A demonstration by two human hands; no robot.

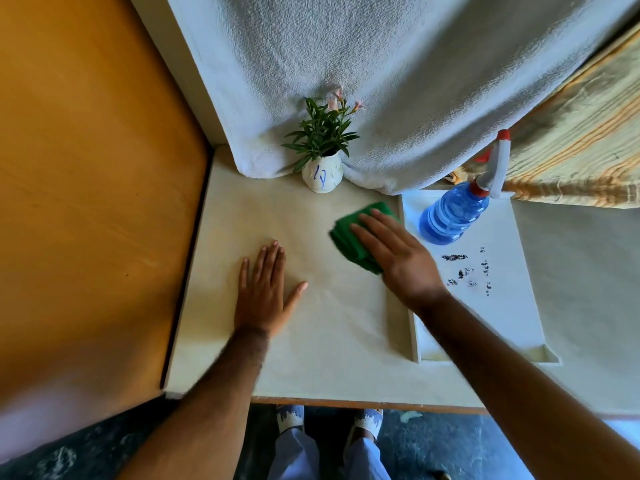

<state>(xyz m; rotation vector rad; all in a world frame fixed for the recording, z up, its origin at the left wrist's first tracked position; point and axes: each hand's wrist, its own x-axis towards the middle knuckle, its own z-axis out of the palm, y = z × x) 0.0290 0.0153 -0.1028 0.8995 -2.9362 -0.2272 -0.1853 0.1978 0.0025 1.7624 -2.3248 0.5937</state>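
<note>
Soft daylight, faint shadows; wide-angle bending at edges, slight blur throughout.

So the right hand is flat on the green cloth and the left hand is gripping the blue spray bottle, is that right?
Not quite. The head view shows the left hand lying flat on the table, fingers straight, holding nothing. The blue spray bottle sits untouched on the white tray. The right hand is indeed flat on the green cloth.
</note>
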